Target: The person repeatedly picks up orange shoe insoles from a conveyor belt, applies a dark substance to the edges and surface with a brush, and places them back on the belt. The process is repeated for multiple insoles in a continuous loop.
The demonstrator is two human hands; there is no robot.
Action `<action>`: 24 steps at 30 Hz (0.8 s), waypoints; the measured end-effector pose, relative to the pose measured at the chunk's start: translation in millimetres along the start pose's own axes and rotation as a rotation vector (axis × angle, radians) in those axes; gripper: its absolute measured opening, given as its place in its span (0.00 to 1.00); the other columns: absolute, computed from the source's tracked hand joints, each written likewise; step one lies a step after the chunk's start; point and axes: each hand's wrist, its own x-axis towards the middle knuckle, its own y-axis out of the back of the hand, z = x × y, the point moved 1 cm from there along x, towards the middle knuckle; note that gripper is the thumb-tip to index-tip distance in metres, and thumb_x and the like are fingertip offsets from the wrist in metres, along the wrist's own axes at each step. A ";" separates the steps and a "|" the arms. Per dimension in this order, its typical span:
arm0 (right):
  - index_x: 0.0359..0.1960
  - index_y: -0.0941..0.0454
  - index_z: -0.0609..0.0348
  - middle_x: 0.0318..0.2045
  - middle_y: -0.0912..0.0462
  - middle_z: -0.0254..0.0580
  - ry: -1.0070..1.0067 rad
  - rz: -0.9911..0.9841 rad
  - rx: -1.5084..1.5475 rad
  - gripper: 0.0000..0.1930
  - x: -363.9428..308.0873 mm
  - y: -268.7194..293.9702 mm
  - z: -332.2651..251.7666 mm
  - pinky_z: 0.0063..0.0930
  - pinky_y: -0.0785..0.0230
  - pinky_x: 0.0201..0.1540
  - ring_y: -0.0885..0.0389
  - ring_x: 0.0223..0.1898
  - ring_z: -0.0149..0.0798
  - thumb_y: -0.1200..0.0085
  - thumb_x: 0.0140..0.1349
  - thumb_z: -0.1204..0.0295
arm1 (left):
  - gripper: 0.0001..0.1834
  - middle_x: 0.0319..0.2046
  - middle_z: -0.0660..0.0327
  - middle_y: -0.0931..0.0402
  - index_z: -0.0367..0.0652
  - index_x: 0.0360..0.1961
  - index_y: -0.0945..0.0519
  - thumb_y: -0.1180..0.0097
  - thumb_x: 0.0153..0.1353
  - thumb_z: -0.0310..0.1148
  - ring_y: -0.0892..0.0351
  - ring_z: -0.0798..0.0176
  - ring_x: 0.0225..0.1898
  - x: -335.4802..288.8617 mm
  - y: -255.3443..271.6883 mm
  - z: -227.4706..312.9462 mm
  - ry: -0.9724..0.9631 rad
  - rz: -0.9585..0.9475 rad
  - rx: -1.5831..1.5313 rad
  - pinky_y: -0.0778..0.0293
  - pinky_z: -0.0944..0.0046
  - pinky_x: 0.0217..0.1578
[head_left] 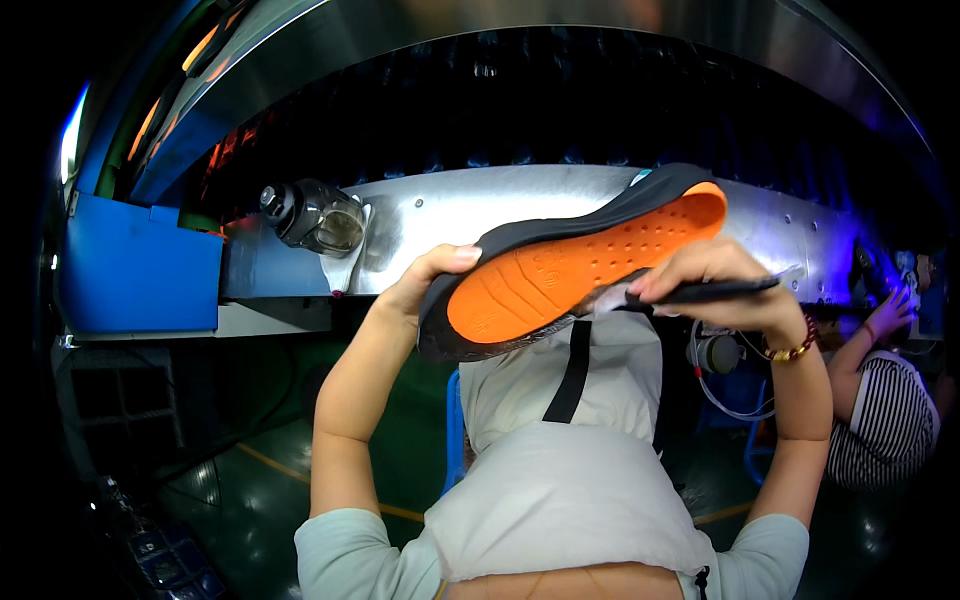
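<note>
A black shoe sole with an orange, perforated inner face is held up over my lap, tilted so that its inside faces me. My left hand grips its wide left end, thumb over the rim. In my right hand is a black-handled brush, pinched between thumb and fingers. The brush's pale tip meets the sole's near edge around mid-length; whether it touches the orange face or the black rim I cannot tell. Part of the sole's right end lies behind my right hand.
Beyond the sole runs a metal ledge beside a dark conveyor. A dark clear bottle lies or stands at its left, near a blue box. At far right, a co-worker in a striped top reaches to the ledge.
</note>
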 end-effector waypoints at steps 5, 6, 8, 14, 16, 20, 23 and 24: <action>0.25 0.21 0.57 0.29 0.18 0.38 0.204 -0.053 -0.203 0.09 -3.8 -4.9 -37.6 0.22 0.32 0.33 0.24 0.28 0.33 0.36 0.39 0.75 | 0.27 0.43 0.48 0.28 0.34 0.44 0.27 0.48 0.50 0.47 0.26 0.56 0.44 -11.2 20.2 20.7 -0.064 0.035 -0.132 0.31 0.61 0.47; 0.26 0.20 0.59 0.29 0.18 0.39 0.201 0.013 -0.142 0.10 -3.8 -4.7 -48.5 0.23 0.33 0.35 0.24 0.29 0.35 0.36 0.37 0.76 | 0.32 0.49 0.49 0.32 0.34 0.50 0.32 0.51 0.53 0.52 0.30 0.55 0.50 -11.8 9.7 22.5 -0.059 -0.126 -0.294 0.33 0.59 0.50; 0.26 0.20 0.61 0.28 0.18 0.44 0.206 0.200 -0.008 0.10 2.2 -8.2 -59.6 0.25 0.32 0.40 0.24 0.34 0.39 0.38 0.37 0.79 | 0.35 0.57 0.52 0.41 0.41 0.58 0.41 0.63 0.57 0.57 0.38 0.56 0.56 11.5 29.1 3.1 -0.456 -0.242 0.131 0.38 0.57 0.54; 0.31 0.22 0.66 0.28 0.20 0.43 -0.154 0.545 0.337 0.07 33.2 -27.2 29.1 0.17 0.29 0.34 0.21 0.30 0.29 0.43 0.48 0.80 | 0.49 0.55 0.56 0.39 0.49 0.61 0.46 0.93 0.48 0.72 0.38 0.53 0.55 77.4 -13.2 -47.3 -0.216 -0.477 -0.409 0.40 0.51 0.54; 0.31 0.22 0.66 0.27 0.19 0.41 -0.167 0.621 0.343 0.07 39.6 -28.1 40.0 0.16 0.29 0.33 0.22 0.28 0.28 0.43 0.48 0.80 | 0.49 0.54 0.55 0.38 0.49 0.60 0.45 0.92 0.49 0.72 0.36 0.53 0.54 73.1 -20.1 -51.7 -0.167 -0.325 -0.375 0.37 0.52 0.52; 0.31 0.21 0.65 0.27 0.20 0.40 -0.022 0.688 0.162 0.08 54.9 -28.4 36.8 0.17 0.30 0.33 0.22 0.30 0.29 0.43 0.47 0.79 | 0.45 0.54 0.54 0.40 0.49 0.60 0.46 0.91 0.52 0.69 0.38 0.55 0.55 76.7 -30.7 -54.9 -0.243 -0.185 -0.295 0.38 0.52 0.53; 0.25 0.22 0.59 0.27 0.20 0.41 0.268 0.645 -0.356 0.07 57.1 -53.0 19.3 0.26 0.33 0.33 0.22 0.30 0.38 0.43 0.41 0.79 | 0.42 0.48 0.54 0.33 0.44 0.56 0.40 0.86 0.55 0.66 0.32 0.58 0.49 86.8 -11.7 -54.1 -0.441 -0.461 -0.515 0.35 0.59 0.51; 0.25 0.22 0.59 0.26 0.20 0.40 0.277 0.615 -0.382 0.07 50.0 -63.6 15.0 0.26 0.33 0.33 0.22 0.29 0.38 0.43 0.40 0.78 | 0.43 0.49 0.54 0.33 0.45 0.56 0.39 0.87 0.55 0.67 0.31 0.58 0.49 84.1 -6.5 -54.0 -0.425 -0.234 -0.399 0.33 0.58 0.50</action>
